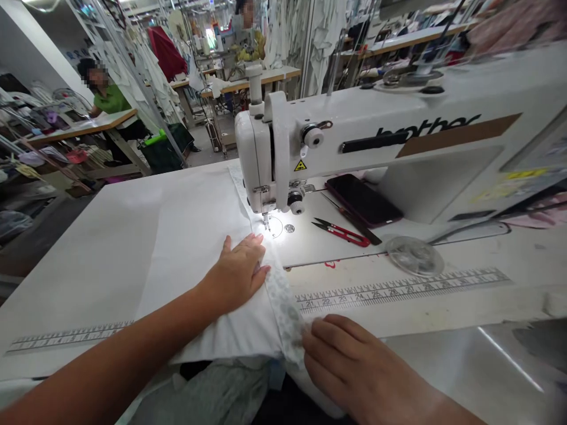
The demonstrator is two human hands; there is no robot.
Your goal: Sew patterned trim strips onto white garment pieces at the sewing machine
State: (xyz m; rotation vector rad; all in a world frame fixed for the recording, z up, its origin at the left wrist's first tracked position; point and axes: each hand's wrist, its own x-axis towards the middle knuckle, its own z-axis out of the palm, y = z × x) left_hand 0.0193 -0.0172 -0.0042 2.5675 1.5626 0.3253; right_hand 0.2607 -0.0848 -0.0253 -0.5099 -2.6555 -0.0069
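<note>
White fabric (195, 212) lies across the table, with a pale patterned strip (283, 298) along its right edge. That edge runs up to the lit presser foot (266, 222) of a white sewing machine (319, 118). My left hand (237, 268) rests on the fabric just in front of the foot, fingers stretched out and apart. Lower right, my right hand (345, 360) has its fingers curled at the strip near the table's front edge, seemingly pinching it. The fingertips are partly hidden and slightly blurred.
Right of the foot lie red thread snips (343, 233), a dark slim tool (354, 221) and a phone (363, 199). A clear round dish (415, 255) stands by the ruler tape (398, 290). Co-workers sit at machines behind, one in a green shirt (113, 99).
</note>
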